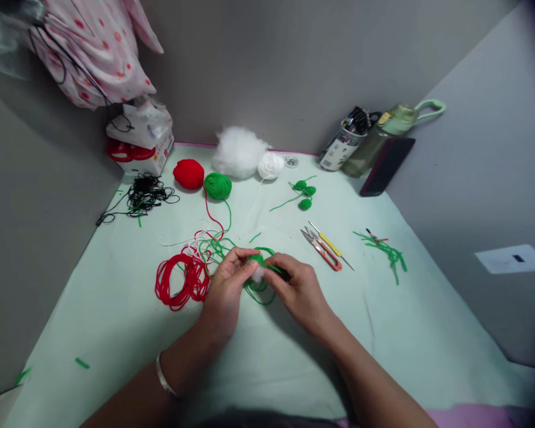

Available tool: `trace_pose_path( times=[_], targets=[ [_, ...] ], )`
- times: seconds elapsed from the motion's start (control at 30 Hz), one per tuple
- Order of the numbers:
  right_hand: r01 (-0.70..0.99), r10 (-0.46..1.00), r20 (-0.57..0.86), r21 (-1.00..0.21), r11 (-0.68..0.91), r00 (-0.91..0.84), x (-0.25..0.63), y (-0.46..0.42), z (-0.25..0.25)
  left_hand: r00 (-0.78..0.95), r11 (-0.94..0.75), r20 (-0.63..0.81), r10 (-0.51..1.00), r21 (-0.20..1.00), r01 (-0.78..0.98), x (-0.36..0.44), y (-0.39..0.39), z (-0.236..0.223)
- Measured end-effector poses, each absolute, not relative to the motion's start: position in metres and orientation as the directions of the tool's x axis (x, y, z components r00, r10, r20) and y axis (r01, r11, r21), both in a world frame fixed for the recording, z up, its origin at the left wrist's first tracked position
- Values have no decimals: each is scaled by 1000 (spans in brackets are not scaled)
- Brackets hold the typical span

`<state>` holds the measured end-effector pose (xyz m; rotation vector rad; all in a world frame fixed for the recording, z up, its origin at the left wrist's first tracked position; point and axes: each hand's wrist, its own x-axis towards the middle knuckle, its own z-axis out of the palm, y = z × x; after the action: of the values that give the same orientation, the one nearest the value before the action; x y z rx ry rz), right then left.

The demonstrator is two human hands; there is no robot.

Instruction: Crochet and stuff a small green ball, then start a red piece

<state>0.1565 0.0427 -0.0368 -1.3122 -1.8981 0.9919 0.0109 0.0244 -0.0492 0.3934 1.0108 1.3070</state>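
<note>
Nearest, a short green scrap (82, 362) lay on the worktop (129, 368), left of the wrist wearing a pale bangle (164, 375). The left hand (223, 291) held a small green piece (256, 259) between thumb and fingers, above the middle of the worktop, with a white tuft (258, 274) showing at its near side. The right hand (301, 288) met it from the other side, fingers narrowed together; exactly what they pinched could not be told. Loops of green yarn (264, 301) lay beneath the hands, and red yarn loops (173, 285) just left. To the right were orange-handled snips (323, 252) beside a yellow-handled hook (330, 244), then green offcuts (395, 255). Farther off, three small green pieces lay near one another (305, 204). Beyond, a green ball (217, 186), a red ball (189, 174) and a white ball (271, 166) sat before white fluff (238, 150).
</note>
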Motion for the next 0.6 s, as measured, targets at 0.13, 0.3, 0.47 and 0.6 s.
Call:
trace_pose_path(
  times=[0.13,0.3,0.47,0.6],
  targets=[
    [355,957,-107,-935,-5,-268,154,42,-32,-14,291,-374,928,744,-602,9,25,-46],
    [279,964,-166,-955,-104,-209,154,44,-25,54,308,-343,938,749,-587,7,25,-42],
    [309,965,-145,-948,-73,-218,158,47,-21,69,303,-320,945,773,-557,7,23,-43],
    [407,938,-114,-913,31,-326,161,42,-19,20,276,-315,949,798,-536,6,24,-48]
  ],
)
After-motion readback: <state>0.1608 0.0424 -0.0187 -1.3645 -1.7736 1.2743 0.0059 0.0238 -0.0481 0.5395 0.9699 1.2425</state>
